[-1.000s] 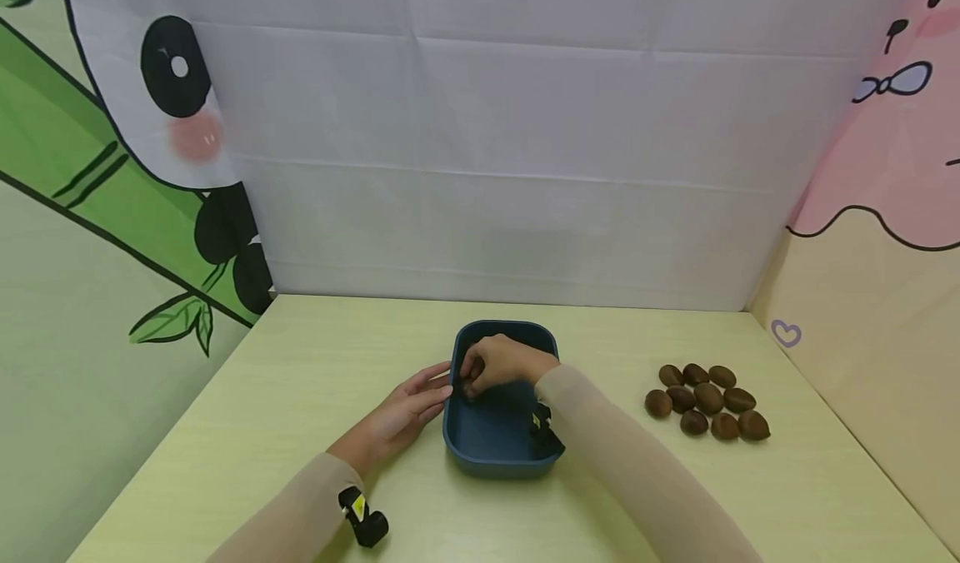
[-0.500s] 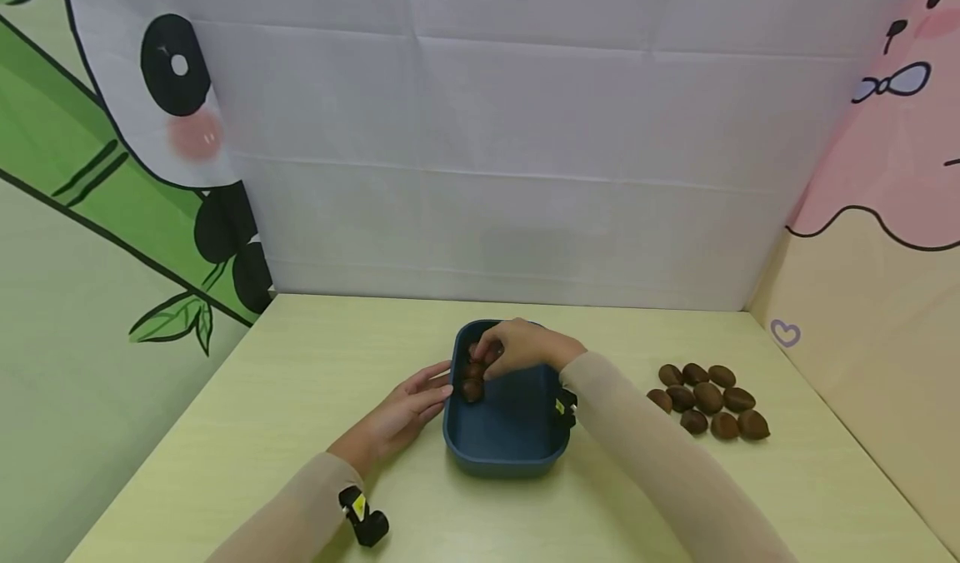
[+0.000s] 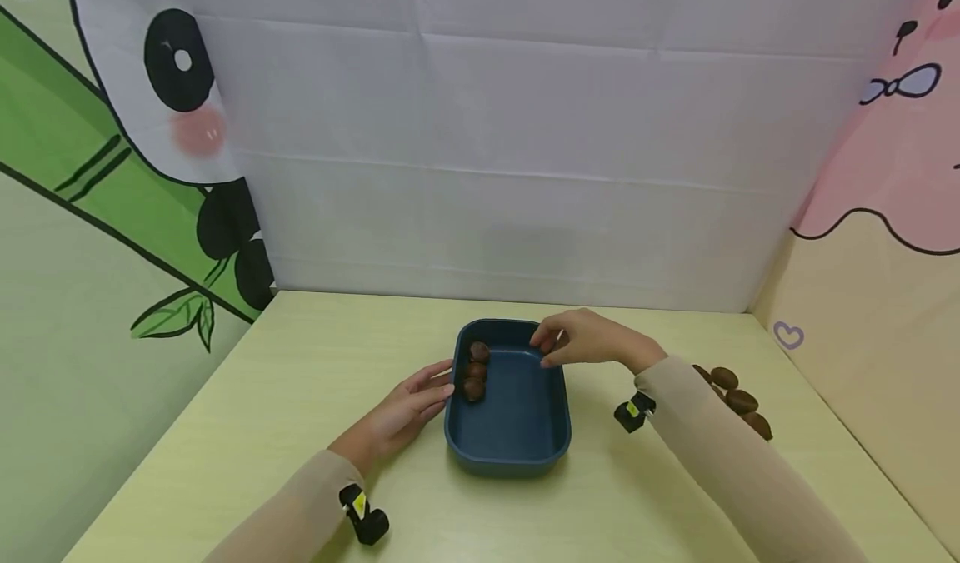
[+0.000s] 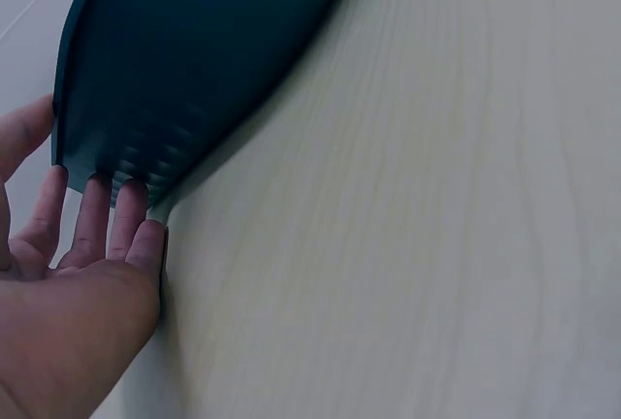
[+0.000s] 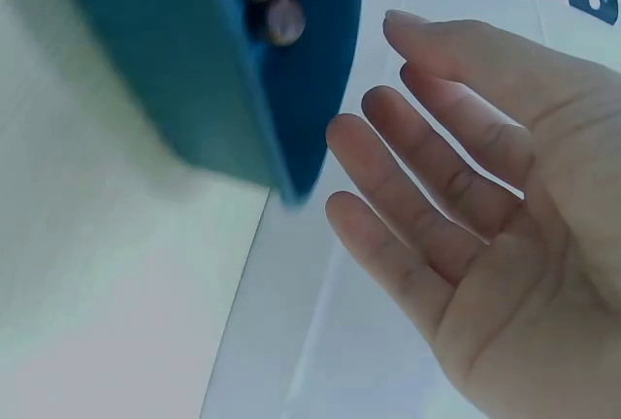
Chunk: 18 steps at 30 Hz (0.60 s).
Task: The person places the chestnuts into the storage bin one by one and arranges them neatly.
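A dark blue rectangular bin (image 3: pixel 517 417) stands on the table. Along its inner left wall lies a column of three brown chestnuts (image 3: pixel 474 390). My left hand (image 3: pixel 401 411) has its extended fingertips against the bin's left outer side; the left wrist view has them on the blue wall (image 4: pixel 194 41). At the bin's far right rim hovers my right hand (image 3: pixel 592 338), fingers loosely bent. In the right wrist view the palm (image 5: pixel 505 273) and spread fingers hold nothing.
A group of loose chestnuts (image 3: pixel 741 401) lies on the table (image 3: pixel 337 330) to the right, partly hidden by the right sleeve (image 3: pixel 720 438). A white cloth wall (image 3: pixel 525 171) closes off the back, with printed walls at both sides.
My right hand has withdrawn from the chestnuts in the bin and moved right to its far right rim, uncovering all three. The left hand stays at the bin's side.
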Available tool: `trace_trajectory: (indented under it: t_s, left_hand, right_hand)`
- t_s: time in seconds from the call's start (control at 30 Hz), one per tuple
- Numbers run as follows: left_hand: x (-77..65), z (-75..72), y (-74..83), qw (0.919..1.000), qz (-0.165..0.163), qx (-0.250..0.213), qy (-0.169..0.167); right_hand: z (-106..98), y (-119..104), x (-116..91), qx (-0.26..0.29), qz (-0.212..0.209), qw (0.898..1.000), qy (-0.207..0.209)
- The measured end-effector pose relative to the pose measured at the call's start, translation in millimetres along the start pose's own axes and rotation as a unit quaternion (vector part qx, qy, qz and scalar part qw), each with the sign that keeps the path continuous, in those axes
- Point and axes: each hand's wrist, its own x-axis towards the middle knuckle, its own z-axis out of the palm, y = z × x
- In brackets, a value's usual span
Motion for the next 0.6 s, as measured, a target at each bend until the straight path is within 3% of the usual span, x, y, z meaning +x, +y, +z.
trace_trajectory:
  t_s: [0.37,0.6]
  left_hand:
    - [-0.8,2.3,1.4,1.0000,-0.004,-0.001,0.002]
    - [-1.2,1.8,1.2,1.0000,-0.002,-0.002,0.001]
  right_hand:
    - [-5,58,-74,-0.016,0.056,0.997,0.045]
    - [4,92,-113,-0.025,0.094,0.992,0.084]
